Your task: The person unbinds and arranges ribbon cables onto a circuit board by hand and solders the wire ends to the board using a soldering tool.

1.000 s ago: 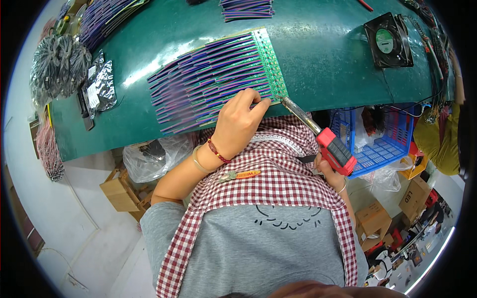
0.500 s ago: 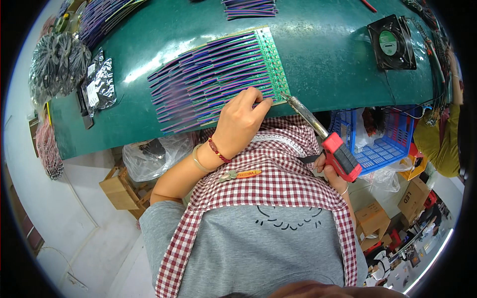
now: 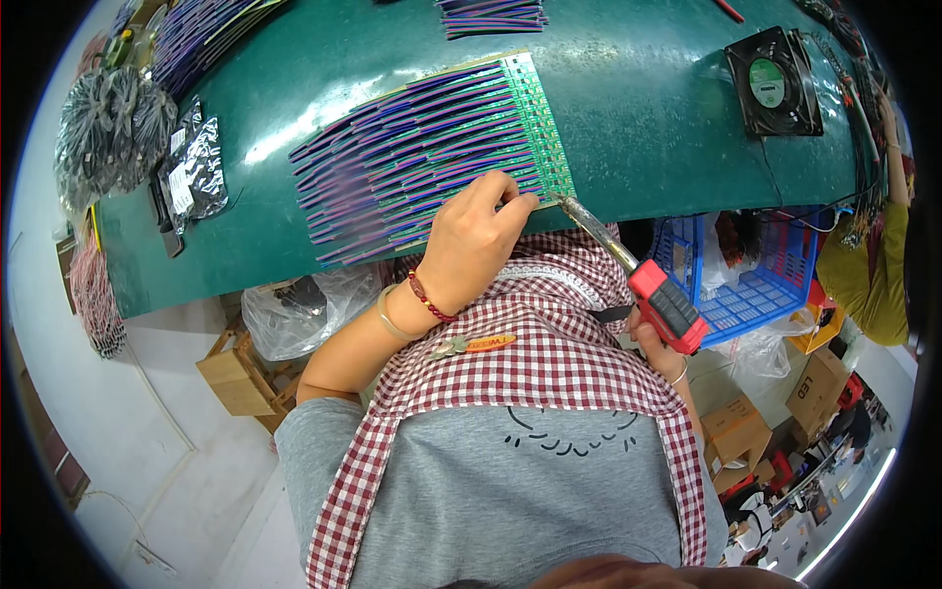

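A green circuit board panel (image 3: pixel 538 118) lies near the table's front edge, with rows of blue, red and black wires (image 3: pixel 422 147) running left from it. My left hand (image 3: pixel 483 221) is closed in a pinch over the panel's near corner; what its fingertips hold is hidden. My right hand (image 3: pixel 650 339) grips a soldering iron (image 3: pixel 667 306) with a red and black handle and a metal barrel. The iron's tip is at the near corner of the panel, just right of my left fingertips. Whether it touches the board I cannot tell.
A black fan (image 3: pixel 775 86) stands at the right on the green table (image 3: pixel 648 118). More wire bundles (image 3: pixel 491 18) lie at the back. Bagged black cables (image 3: pixel 113 128) are at the left. A blue basket (image 3: pixel 751 309) sits below the right edge, near another person's sleeve (image 3: pixel 868 275).
The soldering iron's tip has come slightly nearer to me, and its handle has shifted a little left and up with my right hand. My left hand has hardly moved.
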